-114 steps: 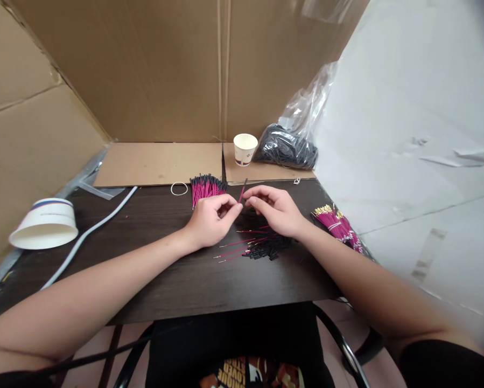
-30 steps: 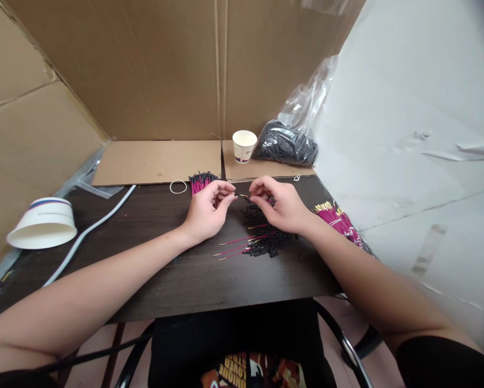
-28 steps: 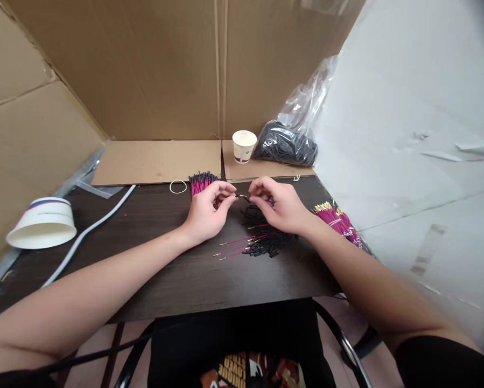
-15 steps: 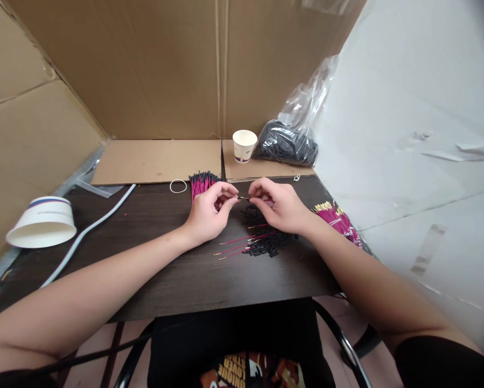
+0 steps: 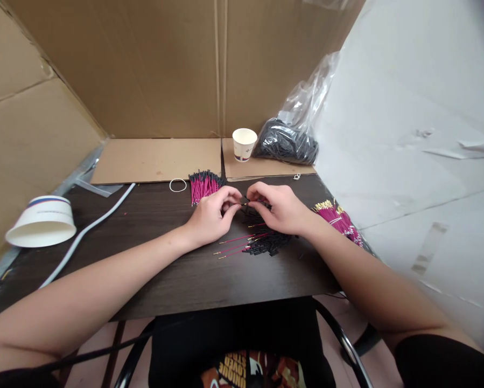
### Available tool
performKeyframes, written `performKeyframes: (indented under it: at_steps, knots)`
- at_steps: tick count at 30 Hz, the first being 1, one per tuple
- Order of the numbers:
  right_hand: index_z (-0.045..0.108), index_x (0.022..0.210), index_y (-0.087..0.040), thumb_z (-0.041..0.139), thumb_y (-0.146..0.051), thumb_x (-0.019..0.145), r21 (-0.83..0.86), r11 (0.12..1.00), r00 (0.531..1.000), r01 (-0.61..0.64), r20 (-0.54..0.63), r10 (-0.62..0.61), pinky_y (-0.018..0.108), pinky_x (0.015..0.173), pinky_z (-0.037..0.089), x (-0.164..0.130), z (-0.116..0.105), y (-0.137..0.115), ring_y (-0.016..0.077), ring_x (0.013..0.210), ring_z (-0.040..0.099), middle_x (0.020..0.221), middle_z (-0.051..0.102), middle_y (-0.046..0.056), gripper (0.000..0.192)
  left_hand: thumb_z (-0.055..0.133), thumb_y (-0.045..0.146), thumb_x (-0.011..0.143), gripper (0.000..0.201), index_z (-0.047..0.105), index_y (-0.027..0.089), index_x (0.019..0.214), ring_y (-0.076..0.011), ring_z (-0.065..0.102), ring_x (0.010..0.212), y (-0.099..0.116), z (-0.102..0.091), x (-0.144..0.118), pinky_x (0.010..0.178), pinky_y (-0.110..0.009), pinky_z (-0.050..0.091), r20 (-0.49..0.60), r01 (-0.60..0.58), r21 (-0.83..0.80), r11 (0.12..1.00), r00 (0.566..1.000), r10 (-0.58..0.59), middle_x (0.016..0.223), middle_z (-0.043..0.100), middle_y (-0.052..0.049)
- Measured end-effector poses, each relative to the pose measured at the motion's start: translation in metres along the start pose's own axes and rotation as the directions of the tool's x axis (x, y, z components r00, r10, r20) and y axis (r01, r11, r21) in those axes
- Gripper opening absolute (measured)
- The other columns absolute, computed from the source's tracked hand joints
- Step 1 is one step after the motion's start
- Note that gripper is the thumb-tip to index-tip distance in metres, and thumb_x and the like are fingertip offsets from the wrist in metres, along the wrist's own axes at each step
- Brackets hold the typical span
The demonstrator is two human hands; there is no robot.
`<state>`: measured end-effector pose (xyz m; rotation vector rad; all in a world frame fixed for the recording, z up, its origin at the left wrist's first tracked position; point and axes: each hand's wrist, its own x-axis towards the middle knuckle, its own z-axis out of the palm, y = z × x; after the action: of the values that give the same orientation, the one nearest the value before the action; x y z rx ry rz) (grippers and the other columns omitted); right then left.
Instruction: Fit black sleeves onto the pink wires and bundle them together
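My left hand (image 5: pixel 210 217) and my right hand (image 5: pixel 281 207) meet fingertip to fingertip over the dark table (image 5: pixel 173 280). A small black sleeve (image 5: pixel 244 201) shows between them, pinched by my right hand. My left hand pinches a thin pink wire that its fingers mostly hide. Below my hands lies a loose pile of black sleeves and pink wires (image 5: pixel 261 242). A bundle of pink wires with black ends (image 5: pixel 203 185) lies just beyond my left hand. A bundle of gold-tipped pink wires (image 5: pixel 339 219) lies to the right of my right wrist.
A paper cup (image 5: pixel 244 144) and a plastic bag of black pieces (image 5: pixel 287 145) stand at the back on cardboard. A white rubber band (image 5: pixel 178 185), a white cable (image 5: pixel 84 231) and an upturned paper bowl (image 5: pixel 41 222) are on the left. Cardboard walls enclose the back and left.
My fingertips have closed together. The gold wire tip that showed between my hands a second ago is now covered by the black sleeve.
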<state>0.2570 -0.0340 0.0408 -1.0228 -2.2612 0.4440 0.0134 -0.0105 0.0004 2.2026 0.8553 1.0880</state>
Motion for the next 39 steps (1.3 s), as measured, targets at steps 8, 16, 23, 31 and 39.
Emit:
performKeyframes:
  at_steps: [8, 16, 23, 31, 39]
  knots:
    - [0.059, 0.109, -0.023, 0.059, -0.014, 0.103, 0.063, 0.998, 0.999, -0.030, -0.012, 0.031, 0.032, 0.077, 0.051, -0.0006, 0.0043, 0.0020, 0.0176, 0.081, 0.066, 0.097, 0.073, 0.003, 0.011, 0.068, 0.019, 0.104, 0.018, 0.067, 0.020, 0.122, -0.0186, 0.078, 0.085, -0.0033, 0.0013, -0.0015, 0.077, -0.033, 0.062, -0.008, -0.017, 0.002, 1.000, 1.000, 0.017, 0.101, 0.082, -0.007]
    - [0.059, 0.106, -0.023, 0.060, -0.015, 0.102, 0.107, 0.992, 0.997, -0.069, -0.019, 0.072, 0.032, 0.077, 0.051, 0.0008, 0.0059, 0.0009, 0.0175, 0.080, 0.066, 0.094, 0.074, 0.003, 0.009, 0.069, 0.021, 0.105, 0.015, 0.067, 0.020, 0.119, -0.0191, 0.078, 0.086, -0.0014, 0.0007, -0.0021, 0.078, -0.033, 0.063, -0.032, -0.039, 0.038, 0.999, 0.999, 0.040, 0.102, 0.081, -0.007]
    - [0.060, 0.104, -0.023, 0.061, -0.014, 0.102, 0.118, 0.990, 0.997, -0.073, -0.029, 0.076, 0.032, 0.076, 0.051, 0.0012, 0.0064, -0.0003, 0.0166, 0.078, 0.066, 0.092, 0.074, 0.002, 0.009, 0.069, 0.021, 0.105, 0.013, 0.068, 0.020, 0.119, -0.0193, 0.079, 0.087, -0.0006, 0.0007, -0.0025, 0.079, -0.033, 0.064, -0.033, -0.042, 0.048, 0.998, 0.999, 0.043, 0.102, 0.082, -0.007]
    - [0.060, 0.105, -0.023, 0.061, -0.016, 0.103, 0.127, 0.990, 0.997, -0.063, -0.032, 0.068, 0.031, 0.075, 0.049, 0.0015, 0.0085, 0.0009, 0.0170, 0.079, 0.065, 0.091, 0.073, 0.002, 0.007, 0.068, 0.018, 0.106, 0.012, 0.067, 0.020, 0.118, -0.0190, 0.080, 0.091, -0.0019, 0.0012, -0.0022, 0.081, -0.031, 0.064, -0.037, -0.051, 0.045, 0.998, 0.998, 0.053, 0.104, 0.082, -0.006]
    - [0.061, 0.105, -0.022, 0.062, -0.013, 0.102, 0.112, 0.994, 0.999, -0.015, -0.047, 0.021, 0.030, 0.073, 0.048, 0.0014, 0.0098, 0.0015, 0.0152, 0.074, 0.061, 0.088, 0.071, 0.000, 0.010, 0.066, 0.019, 0.106, 0.013, 0.066, 0.020, 0.119, -0.0195, 0.080, 0.089, -0.0012, 0.0019, -0.0022, 0.080, -0.033, 0.064, -0.020, -0.030, 0.014, 0.999, 0.999, 0.030, 0.103, 0.082, -0.007]
